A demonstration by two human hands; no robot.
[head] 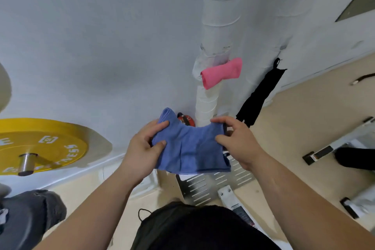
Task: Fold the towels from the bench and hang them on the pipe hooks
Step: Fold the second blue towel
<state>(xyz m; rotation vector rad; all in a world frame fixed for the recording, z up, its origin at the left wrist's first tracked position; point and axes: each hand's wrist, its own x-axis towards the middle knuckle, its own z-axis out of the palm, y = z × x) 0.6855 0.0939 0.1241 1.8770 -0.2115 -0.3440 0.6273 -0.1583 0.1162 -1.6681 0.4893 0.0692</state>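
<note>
I hold a folded blue towel (190, 148) in the air in front of me. My left hand (142, 148) grips its left edge, thumb on top. My right hand (237, 140) pinches its right edge. Behind it rises a white wrapped pipe (213, 32) on the wall. A folded pink towel (221, 72) hangs on that pipe, above the blue one. To the right a black towel (261, 91) hangs by a loop from a second wrapped pipe (269, 63). The hooks themselves are hidden.
A yellow weight plate (50, 146) on a bar end sticks out at the left. A grey cloth (28, 215) lies lower left. A perforated metal plate (215, 186) and white frame parts (349, 144) stand on the beige floor. A small red object (187, 121) sits by the pipe's base.
</note>
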